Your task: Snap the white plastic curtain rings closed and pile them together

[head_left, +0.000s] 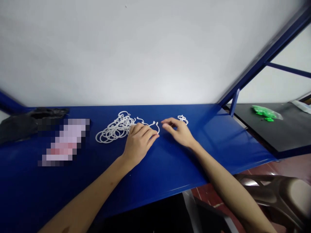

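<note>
My left hand (139, 142) pinches a thin white open ring (158, 128) between thumb and fingertips. The ring's small knobbed ends point up, and the rest of it is partly hidden by the fingers. Just to the right, my right hand (178, 131) has its thumb and fingers apart with nothing between them, close to the ring. Behind and left of my left hand lies a tangled pile of similar white rings (114, 127). A smaller group of white rings (182, 119) rests beyond my right hand.
On the blue table (170, 168), a blurred-out pinkish rectangular thing (68, 137) lies at left beside black plastic (21, 124). A white wall rises behind. To the right are a dark table with a bag of green pieces (266, 111), a blue frame bar (234, 103) and a brown stool (274, 191).
</note>
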Action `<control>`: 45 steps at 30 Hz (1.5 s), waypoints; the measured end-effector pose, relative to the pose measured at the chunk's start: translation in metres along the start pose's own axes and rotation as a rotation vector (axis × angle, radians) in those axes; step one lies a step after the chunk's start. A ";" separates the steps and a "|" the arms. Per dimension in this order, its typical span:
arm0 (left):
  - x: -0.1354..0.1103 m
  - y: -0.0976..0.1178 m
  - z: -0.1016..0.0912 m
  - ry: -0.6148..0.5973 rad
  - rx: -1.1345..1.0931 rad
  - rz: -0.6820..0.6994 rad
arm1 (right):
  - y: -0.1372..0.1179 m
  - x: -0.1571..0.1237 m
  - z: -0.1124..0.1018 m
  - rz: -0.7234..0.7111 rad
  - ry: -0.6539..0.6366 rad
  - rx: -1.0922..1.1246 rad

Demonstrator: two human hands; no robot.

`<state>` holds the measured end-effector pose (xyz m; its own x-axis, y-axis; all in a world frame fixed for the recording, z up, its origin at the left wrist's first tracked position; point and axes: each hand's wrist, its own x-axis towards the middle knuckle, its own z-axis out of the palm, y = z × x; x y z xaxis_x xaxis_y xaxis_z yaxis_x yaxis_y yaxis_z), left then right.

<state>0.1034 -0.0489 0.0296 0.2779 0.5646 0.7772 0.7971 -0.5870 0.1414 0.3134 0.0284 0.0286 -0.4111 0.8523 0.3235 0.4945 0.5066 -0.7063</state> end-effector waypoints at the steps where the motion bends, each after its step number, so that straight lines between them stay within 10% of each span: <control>1: -0.001 0.000 0.001 0.001 0.002 0.003 | -0.007 -0.004 0.009 -0.016 -0.080 0.091; 6: -0.006 -0.006 0.008 -0.041 -0.104 -0.026 | -0.031 -0.014 0.031 0.024 -0.160 0.368; 19: -0.004 -0.013 0.012 -0.015 -0.417 -0.468 | -0.025 -0.017 0.028 -0.124 -0.004 0.141; 33: -0.004 -0.020 0.004 -0.128 -0.260 -0.224 | -0.024 -0.013 0.021 -0.315 -0.032 -0.022; 45: -0.017 -0.039 0.017 -0.280 0.106 -0.148 | 0.030 0.009 -0.040 0.180 0.350 -0.615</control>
<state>0.0765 -0.0259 0.0004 0.2799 0.7854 0.5521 0.8872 -0.4314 0.1638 0.3555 0.0564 0.0350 -0.0647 0.8687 0.4911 0.9145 0.2486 -0.3192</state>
